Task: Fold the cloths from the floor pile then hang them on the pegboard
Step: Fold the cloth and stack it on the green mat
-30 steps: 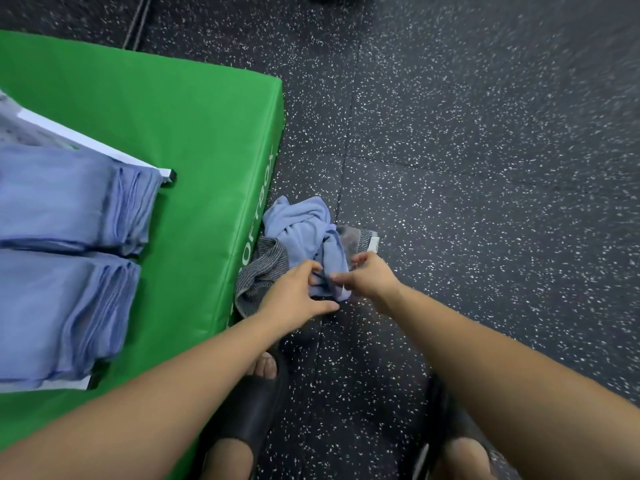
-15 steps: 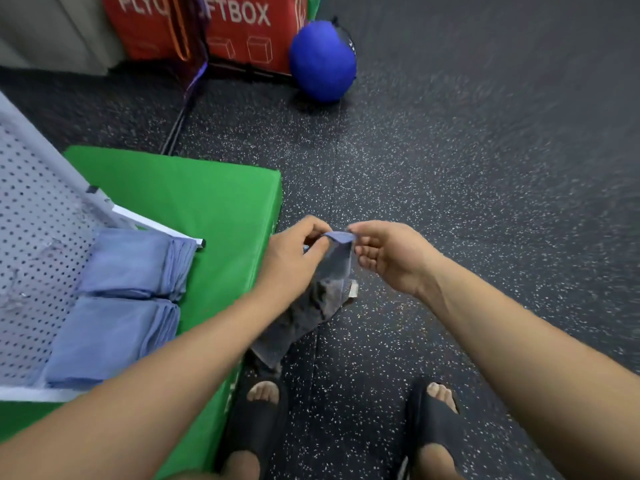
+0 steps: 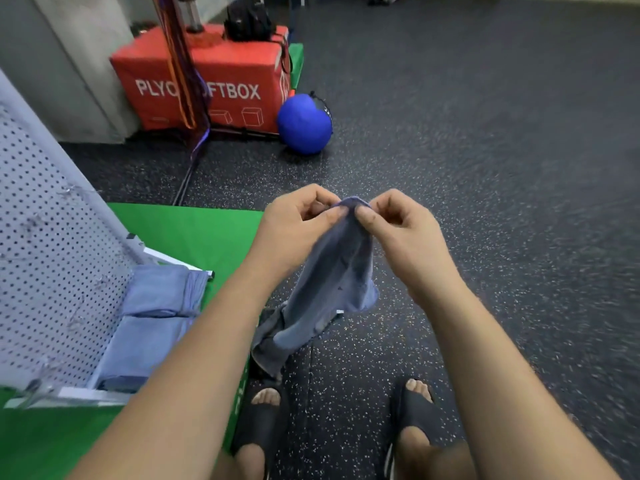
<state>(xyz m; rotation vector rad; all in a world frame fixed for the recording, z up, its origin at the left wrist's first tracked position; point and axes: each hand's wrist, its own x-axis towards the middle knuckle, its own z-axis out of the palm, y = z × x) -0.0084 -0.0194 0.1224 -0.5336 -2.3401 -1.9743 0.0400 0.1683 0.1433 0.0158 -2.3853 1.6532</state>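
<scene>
Thumb and fingertips of the left hand (image 3: pixel 298 220) and the right hand (image 3: pixel 398 220) are pinching the top edge of a blue cloth (image 3: pixel 332 282), which is hanging between the forearms above the speckled floor (image 3: pixel 485 202) (folded cloths (image 3: pixel 156 317) are lying at the pegboard (image 3: pixel 52 254) on the green mat (image 3: pixel 194 230)).

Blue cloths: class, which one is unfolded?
The blue fabric cloth that left hand and right hand pinch at its top, hanging crumpled; the upper folded blue cloth and lower folded blue cloth sit against the white perforated pegboard.
</scene>
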